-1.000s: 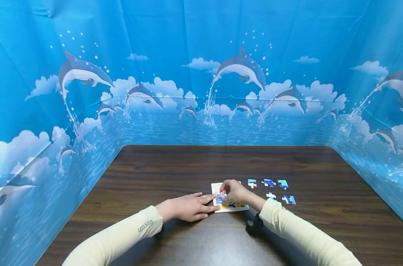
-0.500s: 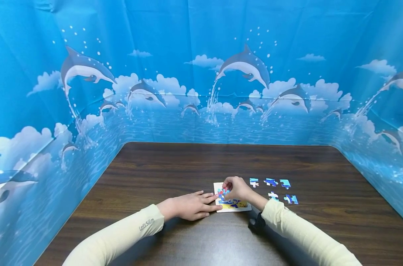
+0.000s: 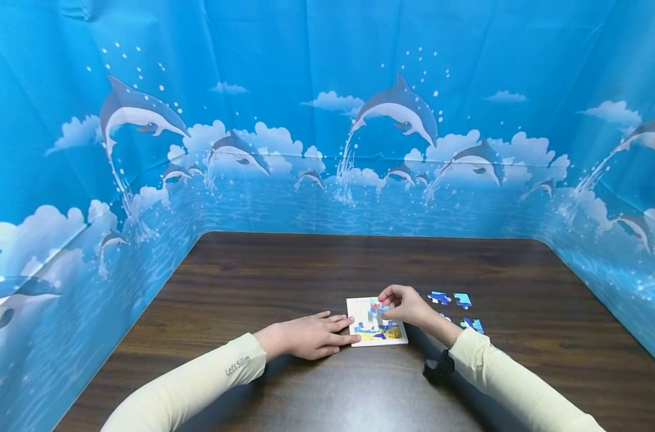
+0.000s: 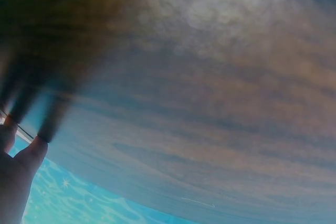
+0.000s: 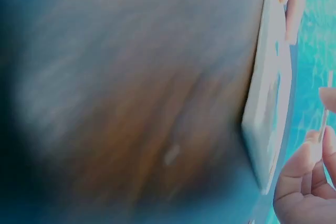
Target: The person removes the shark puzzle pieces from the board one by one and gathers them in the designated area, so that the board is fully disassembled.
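A small white-framed jigsaw board (image 3: 364,344) lies on the table with yellow and blue pieces along its lower part and bare white above. My left hand (image 3: 315,337) rests flat at its left side, straight fingers touching the frame. Over the board's upper right, my right hand (image 3: 408,307) pinches a red and light-blue puzzle piece (image 3: 377,306) between thumb and fingers. In the right wrist view, this hand (image 5: 304,182) holds the thin piece (image 5: 324,121) edge-on, above and apart from the board (image 5: 257,124). The left wrist view catches only fingers (image 4: 31,156) at the board's edge.
Loose puzzle pieces lie right of the board, among them a blue one (image 3: 439,297), a light-blue one (image 3: 461,300) and another blue one (image 3: 472,325). Others are partly hidden behind the right hand. A dolphin-print curtain (image 3: 327,120) surrounds the dark wooden table (image 3: 284,270).
My right hand has moved right from the board's upper left, carrying the pinched puzzle piece with it. More bare white shows on the board. The left hand stays in place.
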Demonstrator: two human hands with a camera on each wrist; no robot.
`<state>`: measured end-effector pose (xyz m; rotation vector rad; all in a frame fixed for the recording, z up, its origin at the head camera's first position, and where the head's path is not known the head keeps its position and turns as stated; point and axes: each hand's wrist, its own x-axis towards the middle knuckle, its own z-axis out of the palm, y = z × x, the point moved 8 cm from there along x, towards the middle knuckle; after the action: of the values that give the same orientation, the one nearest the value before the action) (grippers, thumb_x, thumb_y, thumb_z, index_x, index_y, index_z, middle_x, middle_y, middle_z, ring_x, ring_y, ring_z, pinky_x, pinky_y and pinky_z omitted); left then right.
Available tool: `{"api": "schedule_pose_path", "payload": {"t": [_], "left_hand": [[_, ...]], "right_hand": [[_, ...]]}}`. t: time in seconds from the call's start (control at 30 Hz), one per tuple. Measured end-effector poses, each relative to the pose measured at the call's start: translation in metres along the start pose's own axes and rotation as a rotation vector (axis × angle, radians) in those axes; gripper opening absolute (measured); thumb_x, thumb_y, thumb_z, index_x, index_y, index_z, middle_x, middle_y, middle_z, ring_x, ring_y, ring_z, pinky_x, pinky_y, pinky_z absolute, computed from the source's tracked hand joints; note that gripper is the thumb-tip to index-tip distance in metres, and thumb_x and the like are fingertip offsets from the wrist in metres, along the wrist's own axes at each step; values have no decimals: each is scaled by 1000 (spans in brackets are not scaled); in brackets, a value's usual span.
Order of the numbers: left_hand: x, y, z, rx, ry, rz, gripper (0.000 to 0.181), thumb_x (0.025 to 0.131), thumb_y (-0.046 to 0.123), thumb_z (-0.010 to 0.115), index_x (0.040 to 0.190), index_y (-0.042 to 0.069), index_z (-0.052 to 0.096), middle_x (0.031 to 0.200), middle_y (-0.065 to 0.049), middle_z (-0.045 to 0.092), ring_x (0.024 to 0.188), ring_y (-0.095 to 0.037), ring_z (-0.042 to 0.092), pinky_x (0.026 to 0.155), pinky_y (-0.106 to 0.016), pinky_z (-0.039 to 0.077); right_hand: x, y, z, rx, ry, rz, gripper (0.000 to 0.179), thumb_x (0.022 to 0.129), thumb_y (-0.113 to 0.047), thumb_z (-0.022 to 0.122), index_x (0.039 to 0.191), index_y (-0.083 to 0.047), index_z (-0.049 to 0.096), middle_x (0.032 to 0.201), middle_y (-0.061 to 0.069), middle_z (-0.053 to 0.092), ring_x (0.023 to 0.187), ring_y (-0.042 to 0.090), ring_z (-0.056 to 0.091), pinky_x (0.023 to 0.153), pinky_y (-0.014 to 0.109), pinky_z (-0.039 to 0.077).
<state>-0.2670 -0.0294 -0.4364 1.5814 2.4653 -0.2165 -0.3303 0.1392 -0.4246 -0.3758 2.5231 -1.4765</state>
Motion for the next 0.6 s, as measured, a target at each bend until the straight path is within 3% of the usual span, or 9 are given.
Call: {"api": "schedule_pose_path", "payload": {"t": [0.6], "left_hand": [[0, 1, -2, -14, 16, 11, 48, 102, 29, 37, 149, 30, 26, 157, -9, 21, 144, -22, 26, 114, -47, 27]], "right_hand": [[-36, 30, -48, -28, 1, 25, 31, 74, 1, 70, 101, 7, 58, 89, 12, 57, 75, 14, 48, 60, 21, 44]]}}
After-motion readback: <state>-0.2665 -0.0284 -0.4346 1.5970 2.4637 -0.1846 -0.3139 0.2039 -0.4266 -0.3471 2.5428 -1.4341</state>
